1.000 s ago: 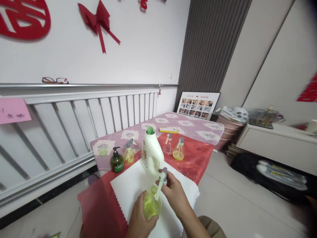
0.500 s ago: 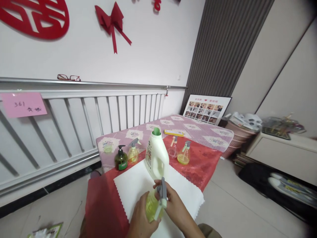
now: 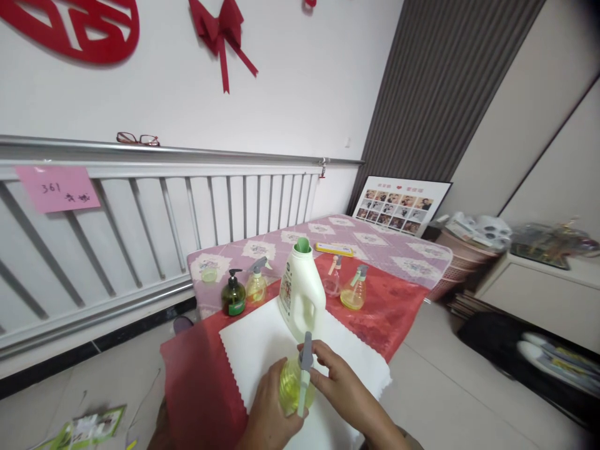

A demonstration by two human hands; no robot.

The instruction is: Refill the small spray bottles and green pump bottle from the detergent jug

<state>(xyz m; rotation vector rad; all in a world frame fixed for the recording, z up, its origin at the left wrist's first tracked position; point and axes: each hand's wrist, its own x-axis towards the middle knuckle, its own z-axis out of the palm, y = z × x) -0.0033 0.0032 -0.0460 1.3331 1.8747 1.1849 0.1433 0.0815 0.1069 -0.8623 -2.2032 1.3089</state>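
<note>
My left hand (image 3: 272,409) wraps around the body of a clear spray bottle (image 3: 291,389) that holds yellow-green liquid. At the grey spray head (image 3: 306,355) of that bottle, the fingers of my right hand (image 3: 338,380) are closed on its collar side. Just beyond them stands a large cream detergent jug (image 3: 302,290), upright, its mouth uncapped with green showing inside. Under the bottle and jug lies a white cloth (image 3: 255,344) with a scalloped edge.
Left of the jug are a dark green pump bottle (image 3: 233,294) and a spray bottle (image 3: 256,282). To its right stand a pink spray bottle (image 3: 332,278) and one with yellow liquid (image 3: 354,290). Behind lies a yellow-edged box (image 3: 334,249). A pale green cap (image 3: 209,275) sits far left.
The spray bottle in my hands has turned more upright, its head now more squarely over the body. My right fingers have shifted around the head. The view has moved slightly.
</note>
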